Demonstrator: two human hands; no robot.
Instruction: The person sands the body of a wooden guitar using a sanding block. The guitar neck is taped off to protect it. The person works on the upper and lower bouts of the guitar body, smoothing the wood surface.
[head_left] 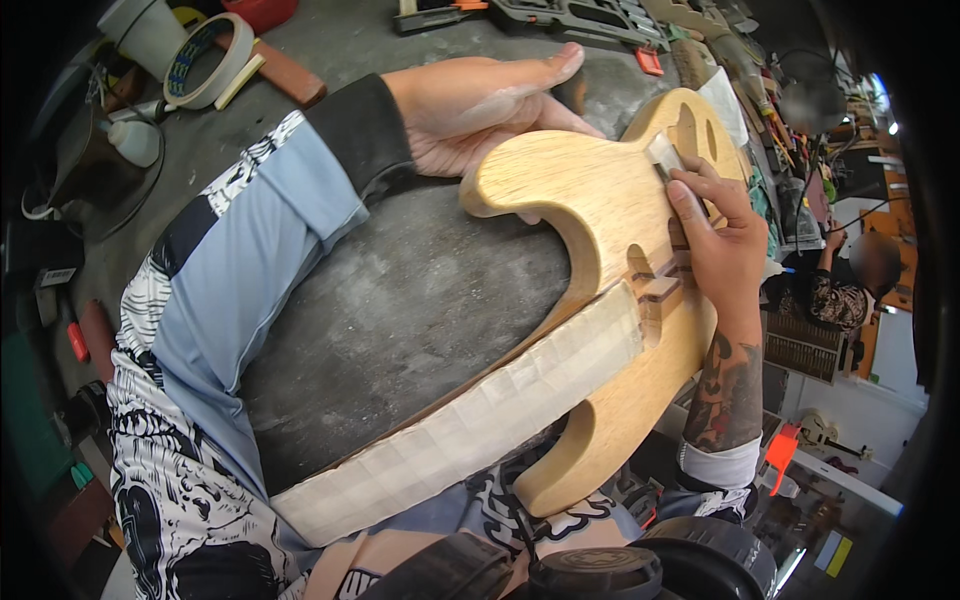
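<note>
On the guitar body (622, 205), right hand (728, 235) pinches pale block (662, 153), apparently sanding; partly beneath the body, left hand (485, 115) rests unclenched. Next stroke likely needs even pressure.

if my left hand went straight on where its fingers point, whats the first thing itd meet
For your left hand, most likely the pale wooden guitar body: the fingers partly disappear behind its horn. Depth is unclear, so they might slide beneath the wood instead.
</note>
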